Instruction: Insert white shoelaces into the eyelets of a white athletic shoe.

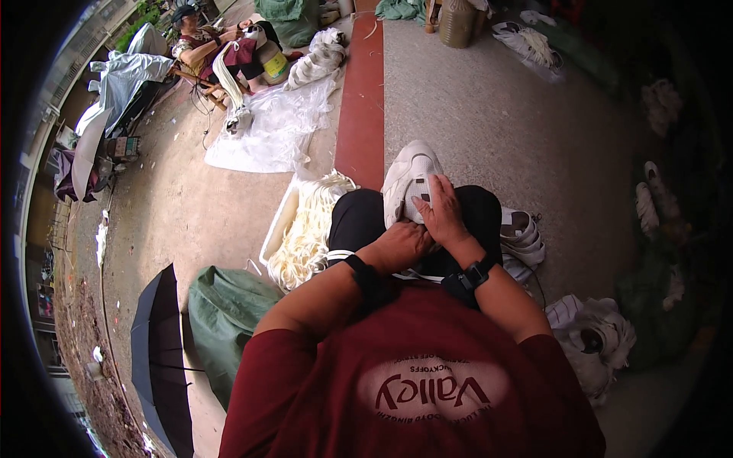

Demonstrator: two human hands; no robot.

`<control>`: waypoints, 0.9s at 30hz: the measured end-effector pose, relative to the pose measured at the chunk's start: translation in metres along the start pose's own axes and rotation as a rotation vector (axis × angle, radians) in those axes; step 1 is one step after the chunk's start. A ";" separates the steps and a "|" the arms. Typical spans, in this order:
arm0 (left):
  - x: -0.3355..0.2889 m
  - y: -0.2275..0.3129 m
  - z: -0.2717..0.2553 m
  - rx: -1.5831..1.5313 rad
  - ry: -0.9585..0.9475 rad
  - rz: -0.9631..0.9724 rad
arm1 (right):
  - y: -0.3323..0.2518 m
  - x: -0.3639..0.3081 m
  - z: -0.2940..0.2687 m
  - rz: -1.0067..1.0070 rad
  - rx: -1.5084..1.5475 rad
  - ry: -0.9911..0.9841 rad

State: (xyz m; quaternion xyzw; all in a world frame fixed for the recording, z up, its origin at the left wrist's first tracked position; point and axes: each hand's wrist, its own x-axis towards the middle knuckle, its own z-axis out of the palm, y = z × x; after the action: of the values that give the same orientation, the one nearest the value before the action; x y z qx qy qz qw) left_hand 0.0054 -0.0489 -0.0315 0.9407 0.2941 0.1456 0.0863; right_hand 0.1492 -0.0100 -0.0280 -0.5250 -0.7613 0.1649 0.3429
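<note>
A white sneaker (408,172) rests on my lap between my knees, its toe pointing away from me. At its near end my left hand (403,246) is closed, the fingers curled against the shoe and partly hidden. My right hand (443,210) lies along the right side of the upper, fingers stretched out and thumb apart, touching the area around the eyelets. Just to the left of my lap stands a white container (275,233) heaped with cream shoelaces (305,240). Whether a lace runs between my hands I cannot make out.
More white shoes (523,237) sit beside my right knee, with a pile of them (592,332) nearer. A green sack (229,320) and a dark umbrella (160,359) are at left. Beyond a plastic sheet (263,133), another person (217,49) sits with laces.
</note>
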 end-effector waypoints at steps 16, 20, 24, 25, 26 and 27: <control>0.028 -0.029 0.030 -0.119 0.632 -0.619 | 0.026 -0.010 0.020 0.024 -0.104 -0.228; 0.016 -0.036 0.046 -0.223 0.762 -0.574 | 0.028 -0.005 0.015 0.033 -0.121 -0.365; 0.009 -0.035 0.048 -0.283 0.794 -0.587 | 0.004 -0.005 0.007 0.083 -0.219 -0.464; 0.009 -0.035 0.048 -0.291 0.803 -0.592 | 0.002 -0.006 0.007 0.080 -0.229 -0.471; 0.009 -0.035 0.048 -0.335 0.765 -0.593 | 0.000 -0.009 0.007 0.092 -0.298 -0.474; 0.006 -0.034 0.045 -0.369 0.725 -0.599 | -0.004 -0.011 0.007 0.097 -0.358 -0.481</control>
State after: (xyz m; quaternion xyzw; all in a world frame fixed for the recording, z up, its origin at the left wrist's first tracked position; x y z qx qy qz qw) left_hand 0.0067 -0.0216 -0.0808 0.6728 0.5317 0.4814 0.1816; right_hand 0.1437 -0.0207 -0.0340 -0.5589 -0.8116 0.1638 0.0466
